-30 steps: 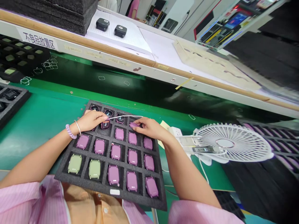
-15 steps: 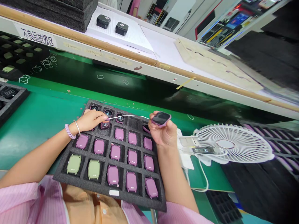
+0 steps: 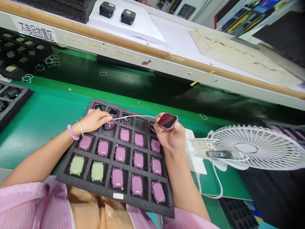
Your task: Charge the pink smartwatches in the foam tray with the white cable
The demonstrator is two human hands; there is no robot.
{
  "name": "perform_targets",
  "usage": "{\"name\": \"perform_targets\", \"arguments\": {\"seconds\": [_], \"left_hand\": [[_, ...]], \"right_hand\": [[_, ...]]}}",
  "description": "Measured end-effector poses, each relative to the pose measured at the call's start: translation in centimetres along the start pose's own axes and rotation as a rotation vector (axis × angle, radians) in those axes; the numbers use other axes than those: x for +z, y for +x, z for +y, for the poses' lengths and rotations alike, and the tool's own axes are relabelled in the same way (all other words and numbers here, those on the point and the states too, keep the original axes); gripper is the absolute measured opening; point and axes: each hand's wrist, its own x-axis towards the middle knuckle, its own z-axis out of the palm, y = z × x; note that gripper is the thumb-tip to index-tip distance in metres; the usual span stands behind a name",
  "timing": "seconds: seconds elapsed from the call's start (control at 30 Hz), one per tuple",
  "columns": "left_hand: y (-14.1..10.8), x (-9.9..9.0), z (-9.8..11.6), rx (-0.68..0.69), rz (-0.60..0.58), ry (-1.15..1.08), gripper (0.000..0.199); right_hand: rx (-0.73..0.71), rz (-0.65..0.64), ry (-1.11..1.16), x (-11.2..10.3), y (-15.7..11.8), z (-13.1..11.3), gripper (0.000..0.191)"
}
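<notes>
My right hand (image 3: 172,135) grips a purple smartwatch case (image 3: 168,121), its dark glossy screen turned up, above the right edge of a grey foam tray (image 3: 143,203). My left hand (image 3: 97,121) is closed over the tray's upper left, thumb and fingers at the top edge of a second purple smartwatch (image 3: 109,125) with a lit screen. A thin white cable (image 3: 133,116) stretches between both hands; its ends are hidden by the fingers. Purple watch cases (image 3: 119,154) and two green ones (image 3: 97,171) lie back up in the compartments. Several upper ones show their screens.
A white fan (image 3: 252,148) and a white power strip (image 3: 196,159) stand to the right, with a looped cable. Further foam trays (image 3: 14,98) lie at the left. Beyond the green bench runs a raised shelf (image 3: 176,41) carrying two black devices (image 3: 128,16).
The view has shifted a little. My right hand has tilted its smartwatch slightly, and a reddish reflection now shows on the screen. My left hand keeps its place at the tray's watch.
</notes>
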Motion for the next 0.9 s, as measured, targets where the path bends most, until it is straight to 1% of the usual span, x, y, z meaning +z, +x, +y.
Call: {"name": "perform_targets", "arguments": {"seconds": [0.07,0.23,0.3,0.4,0.43,0.47,0.53,0.57,0.6,0.63,0.7,0.73,0.8,0.9], "left_hand": [[-0.1,-0.3,0.3,-0.005,-0.027,0.008,0.039],[-0.3,-0.8,1.9,-0.051,-0.168,0.052,0.034],[0.0,-0.9,2.5,-0.093,-0.178,0.102,0.034],[0.8,-1.3,3.4,-0.128,-0.234,0.159,0.031],[1.1,-1.5,3.8,-0.147,-0.232,0.185,0.028],[1.3,-1.7,4.2,-0.17,-0.198,0.222,0.024],[1.6,-1.7,5.1,-0.196,-0.05,0.302,0.019],[1.7,-1.5,5.7,-0.175,0.02,0.315,0.018],[1.7,-1.1,6.3,-0.13,0.053,0.298,0.018],[1.6,-0.5,6.9,-0.083,0.05,0.265,0.017],[1.5,1.1,7.9,-0.016,-0.04,0.206,0.015],[1.4,1.9,8.4,-0.006,-0.092,0.207,0.014],[1.2,3.2,9.1,-0.004,-0.16,0.264,0.014],[1.3,4.0,10.1,0.067,-0.207,0.408,0.011]], "right_hand": [[-0.003,-0.01,0.012,-0.1,0.0,0.0,0.05],[-0.003,-0.029,0.016,-0.1,0.0,-0.2,0.049],[-0.006,-0.027,0.021,-0.1,0.0,-0.2,0.049],[-0.009,-0.023,0.033,-0.1,0.0,-0.4,0.048],[-0.009,-0.023,0.035,-0.1,0.0,-0.5,0.048],[-0.012,-0.02,0.035,-0.1,-0.1,-0.6,0.047],[-0.033,0.002,0.025,-0.4,-0.1,-0.9,0.047],[-0.052,0.019,0.013,-0.6,-0.1,-1.1,0.048],[-0.076,0.036,-0.004,-0.9,-0.2,-1.3,0.048],[-0.099,0.052,-0.025,-1.2,-0.2,-1.6,0.048],[-0.139,0.072,-0.069,-1.9,-0.4,-2.1,0.047],[-0.156,0.077,-0.086,-2.2,-0.5,-2.3,0.046],[-0.188,0.087,-0.101,-2.9,-0.7,-2.8,0.044],[-0.211,0.095,-0.078,-3.3,-0.9,-3.1,0.042]]}}
